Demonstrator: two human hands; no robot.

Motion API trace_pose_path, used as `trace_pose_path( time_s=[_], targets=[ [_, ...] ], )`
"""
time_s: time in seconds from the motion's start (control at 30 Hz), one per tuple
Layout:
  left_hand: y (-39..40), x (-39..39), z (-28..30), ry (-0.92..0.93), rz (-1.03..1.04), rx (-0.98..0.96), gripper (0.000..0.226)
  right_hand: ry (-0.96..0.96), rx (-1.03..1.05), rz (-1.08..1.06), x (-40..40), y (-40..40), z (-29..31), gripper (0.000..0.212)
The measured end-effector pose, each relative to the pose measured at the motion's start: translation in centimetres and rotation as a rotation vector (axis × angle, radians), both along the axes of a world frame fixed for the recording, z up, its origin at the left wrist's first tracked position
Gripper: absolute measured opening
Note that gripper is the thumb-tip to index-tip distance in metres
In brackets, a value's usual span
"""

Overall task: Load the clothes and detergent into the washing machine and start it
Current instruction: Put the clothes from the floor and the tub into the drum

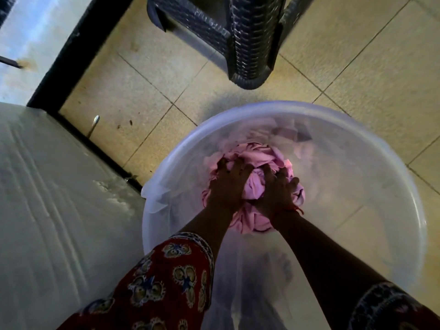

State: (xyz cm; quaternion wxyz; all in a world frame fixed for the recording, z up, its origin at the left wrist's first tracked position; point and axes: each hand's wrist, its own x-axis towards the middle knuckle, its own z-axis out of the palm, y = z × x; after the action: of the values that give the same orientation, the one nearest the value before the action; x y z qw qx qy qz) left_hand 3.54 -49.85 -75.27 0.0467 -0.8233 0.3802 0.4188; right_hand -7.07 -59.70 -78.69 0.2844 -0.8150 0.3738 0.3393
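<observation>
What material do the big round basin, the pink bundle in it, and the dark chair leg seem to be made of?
Basin: likely translucent plastic with a smooth, slightly frosted finish; floor tiles show through its wall.
Pink bundle: soft fabric, matte; it wrinkles under the left hand and the right hand.
Chair leg: woven wicker look, probably glossy plastic.

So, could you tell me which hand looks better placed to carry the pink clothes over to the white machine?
Left, probably. Both hands grip the pink clothes in the tub, but the left hand is on the side nearest the white machine; the right hand would have to cross over.
</observation>
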Motion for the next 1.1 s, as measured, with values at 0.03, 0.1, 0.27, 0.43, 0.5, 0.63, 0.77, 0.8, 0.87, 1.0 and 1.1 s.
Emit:
trace_pose_path(
  time_s=[0.03, 0.1, 0.27, 0.43, 0.5, 0.63, 0.77, 0.8, 0.87, 1.0, 1.1],
  targets=[
    [-0.1, 0.0, 0.0, -0.026, -0.029, -0.028, 0.071, 0.002, -0.005, 0.026, 0.2, 0.0, -0.1, 0.11],
    [-0.5, 0.0, 0.2, -0.077, -0.082, -0.054, 0.061, -0.012, -0.007, 0.057, 0.4, 0.1, 0.4, 0.097],
    [-1.4, -0.1, 3.7, -0.005, -0.103, 0.001, 0.058, -0.104, -0.093, 0.127, 0.3, 0.6, 4.8, 0.062],
    [-0.7, -0.8, 10.2, 0.003, -0.098, 0.005, 0.057, -0.124, -0.078, 0.12, -0.5, 1.3, 12.6, 0.06],
    [-0.2, -1.1, 13.7, 0.004, -0.081, -0.04, 0.056, -0.135, -0.081, 0.128, -0.9, 1.5, 16.3, 0.057],
    [0.5, -2.0, 21.8, 0.028, 0.004, -0.086, 0.056, -0.112, -0.034, 0.055, -1.7, 1.8, 24.6, 0.06],
    [0.4, -2.4, 31.3, -0.083, 0.024, -0.271, 0.063, -0.301, -0.086, 0.021, -1.9, 1.7, 33.8, 0.058],
    [0.4, -2.4, 33.7, -0.149, 0.011, -0.297, 0.064, -0.297, -0.077, 0.028, -1.7, 1.4, 36.4, 0.058],
    [0.2, -2.2, 38.6, -0.077, 0.066, -0.271, 0.068, -0.293, -0.08, 0.043, -1.6, 1.0, 41.4, 0.058],
    [0.2, -1.9, 47.2, -0.045, 0.089, -0.119, 0.071, -0.226, -0.094, 0.115, -1.6, 0.5, 50.3, 0.062],
    [-0.4, -2.2, 54.7, -0.088, 0.153, -0.199, 0.069, -0.245, -0.124, 0.173, -1.3, 0.1, 56.7, 0.062]
  ],
)
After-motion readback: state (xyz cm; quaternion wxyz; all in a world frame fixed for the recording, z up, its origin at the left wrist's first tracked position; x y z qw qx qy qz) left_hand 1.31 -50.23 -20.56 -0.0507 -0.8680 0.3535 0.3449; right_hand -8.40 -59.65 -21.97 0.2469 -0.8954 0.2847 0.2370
